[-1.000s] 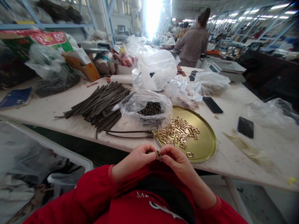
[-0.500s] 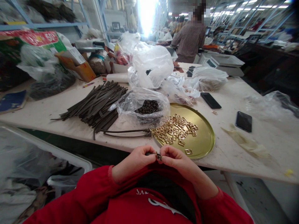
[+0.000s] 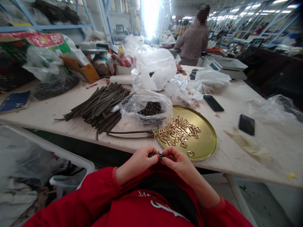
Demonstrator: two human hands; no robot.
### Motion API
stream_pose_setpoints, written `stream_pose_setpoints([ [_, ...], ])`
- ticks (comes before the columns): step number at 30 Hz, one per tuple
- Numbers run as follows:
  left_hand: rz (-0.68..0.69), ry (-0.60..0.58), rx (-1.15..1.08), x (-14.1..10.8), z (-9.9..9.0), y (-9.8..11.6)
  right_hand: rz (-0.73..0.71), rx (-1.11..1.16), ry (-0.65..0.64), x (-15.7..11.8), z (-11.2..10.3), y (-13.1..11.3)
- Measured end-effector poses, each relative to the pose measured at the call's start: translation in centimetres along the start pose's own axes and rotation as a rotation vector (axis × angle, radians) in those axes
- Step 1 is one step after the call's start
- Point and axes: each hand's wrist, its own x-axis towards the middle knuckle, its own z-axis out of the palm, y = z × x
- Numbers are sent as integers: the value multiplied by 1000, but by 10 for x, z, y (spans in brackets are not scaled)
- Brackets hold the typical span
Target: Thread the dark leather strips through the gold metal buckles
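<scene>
Both hands meet in front of my chest at the table's near edge. My left hand (image 3: 143,160) pinches a dark strap (image 3: 151,154) with a small gold buckle on it. My right hand (image 3: 175,159) pinches the strap's other side, close against the buckle. Much of the strap is hidden by my fingers. Just beyond lies a round gold tray (image 3: 205,135) with a heap of gold buckles (image 3: 178,129). Two finished-looking straps (image 3: 129,134) rest left of the tray, their ends at its rim. A clear plastic bag (image 3: 127,108) holds small dark pieces (image 3: 151,108).
A pile of dark strips (image 3: 99,104) spreads over the table's left side. Two phones (image 3: 213,103) (image 3: 246,124) lie at the right, near a yellowish sheet (image 3: 246,145). White plastic bags (image 3: 156,67) and a scale (image 3: 224,66) stand farther back. A person (image 3: 194,42) stands beyond the table.
My hands stay almost in place, still pinching the strap and buckle. The right fingers have shifted slightly around it. The camera view has moved a little.
</scene>
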Motion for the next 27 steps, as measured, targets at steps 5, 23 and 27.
stream_pose_setpoints([
  [5, 25, -7, 28, -2, -1, 5, -38, -13, 77, -1, 0, 1],
  [23, 65, 7, -57, 3, 9, 8, -808, -822, 435, -3, 12, 29],
  [27, 67, 26, -120, 0, 10, 9, -936, -946, 458, -2, 16, 34],
])
